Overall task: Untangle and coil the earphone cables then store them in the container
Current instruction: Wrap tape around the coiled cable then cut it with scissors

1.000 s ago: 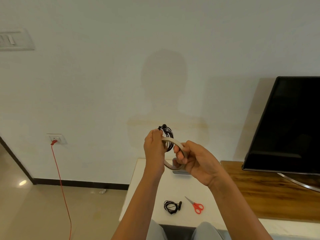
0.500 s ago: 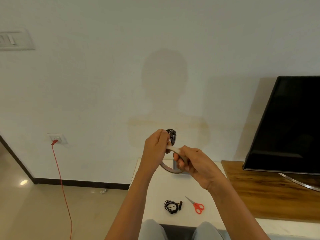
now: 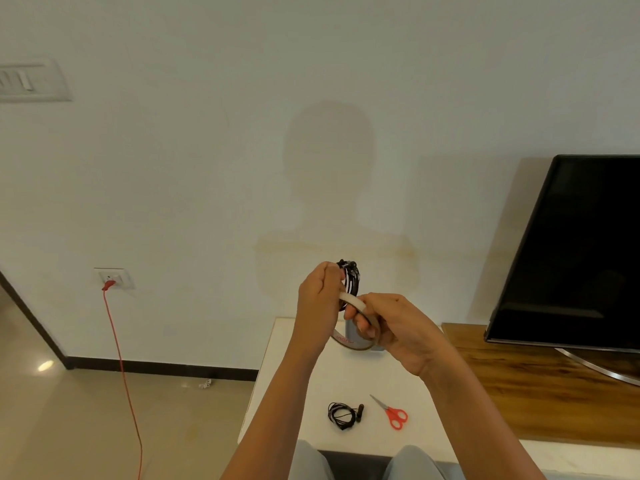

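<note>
My left hand (image 3: 320, 299) grips a coiled black earphone cable (image 3: 350, 279), held up in front of the wall. My right hand (image 3: 394, 323) grips a roll of beige tape (image 3: 353, 342), whose band runs up to the coil between the two hands. A second coiled black earphone cable (image 3: 343, 414) lies on the white table (image 3: 287, 368) below. A grey container (image 3: 349, 332) stands at the table's back, mostly hidden behind the tape roll and my right hand.
Red-handled scissors (image 3: 393, 413) lie right of the second coil. A dark TV (image 3: 581, 251) stands on a wooden cabinet (image 3: 540, 389) at the right. A red cord (image 3: 121, 368) hangs from a wall socket at the left. My knees show at the bottom edge.
My hands have drawn closer together. The coil has turned more edge-on in my left hand, and the tape roll has dropped a little lower in my right.
</note>
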